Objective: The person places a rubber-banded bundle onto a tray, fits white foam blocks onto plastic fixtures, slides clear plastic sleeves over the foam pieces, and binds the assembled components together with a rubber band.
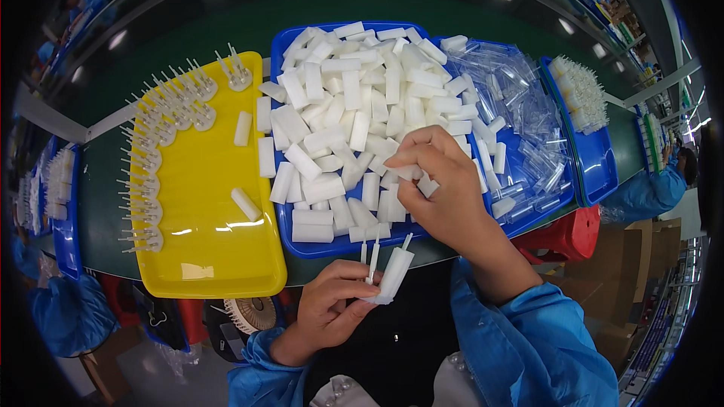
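Observation:
My left hand pinches a small white base with upright prongs, held in front of the trays. A white foam block sits around one prong, whose tip pokes out of the top; other prongs beside it are bare. Over the heap of white foam blocks in the blue tray, my right hand has its fingers closed on a single foam block. The fingers partly cover that block.
To the left, a yellow tray carries several pronged white bases along its edge and loose foam blocks. Clear plastic tubes fill a blue tray at right; another holds bristly white pieces. A red stool stands below.

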Available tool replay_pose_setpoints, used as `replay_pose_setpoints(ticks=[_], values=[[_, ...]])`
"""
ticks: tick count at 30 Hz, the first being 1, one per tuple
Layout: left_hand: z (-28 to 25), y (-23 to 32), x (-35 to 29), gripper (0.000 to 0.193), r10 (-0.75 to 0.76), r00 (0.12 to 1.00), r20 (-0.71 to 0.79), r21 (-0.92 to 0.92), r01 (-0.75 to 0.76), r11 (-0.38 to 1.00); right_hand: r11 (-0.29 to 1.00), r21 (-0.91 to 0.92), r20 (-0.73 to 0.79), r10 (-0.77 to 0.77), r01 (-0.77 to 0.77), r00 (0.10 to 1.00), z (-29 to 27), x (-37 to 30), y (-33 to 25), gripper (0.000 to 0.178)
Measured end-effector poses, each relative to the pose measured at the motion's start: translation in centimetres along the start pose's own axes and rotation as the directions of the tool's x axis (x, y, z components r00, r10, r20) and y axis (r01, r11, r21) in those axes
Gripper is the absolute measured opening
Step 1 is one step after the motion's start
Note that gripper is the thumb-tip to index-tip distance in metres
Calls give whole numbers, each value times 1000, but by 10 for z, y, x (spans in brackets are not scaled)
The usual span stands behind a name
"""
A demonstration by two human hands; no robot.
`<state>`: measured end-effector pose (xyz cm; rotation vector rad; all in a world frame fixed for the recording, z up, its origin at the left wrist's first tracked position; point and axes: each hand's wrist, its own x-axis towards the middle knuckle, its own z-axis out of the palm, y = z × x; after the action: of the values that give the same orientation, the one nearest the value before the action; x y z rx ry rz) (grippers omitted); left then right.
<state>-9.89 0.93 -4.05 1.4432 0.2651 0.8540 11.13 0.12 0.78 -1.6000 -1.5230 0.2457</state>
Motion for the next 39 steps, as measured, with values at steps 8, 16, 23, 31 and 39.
replay_pose_setpoints(ticks=[8,16,23,31,39], values=[[13,-2,9,35,230,959,168,395,-279,875,867,390,214,243,-311,946,-27,-17,-8,32],[26,-2,16,40,271,938,216,517,-346,783,746,557,204,304,-366,931,-29,-27,1,32],[30,-7,16,40,267,944,192,572,-329,751,853,405,212,263,-329,941,-37,-31,-1,33],[37,-8,20,42,264,949,173,610,-314,727,989,82,36,122,-125,992,-35,-36,-1,34],[37,-9,20,44,252,948,194,662,-316,679,993,-109,-37,30,-34,999,-30,-34,-1,33]])
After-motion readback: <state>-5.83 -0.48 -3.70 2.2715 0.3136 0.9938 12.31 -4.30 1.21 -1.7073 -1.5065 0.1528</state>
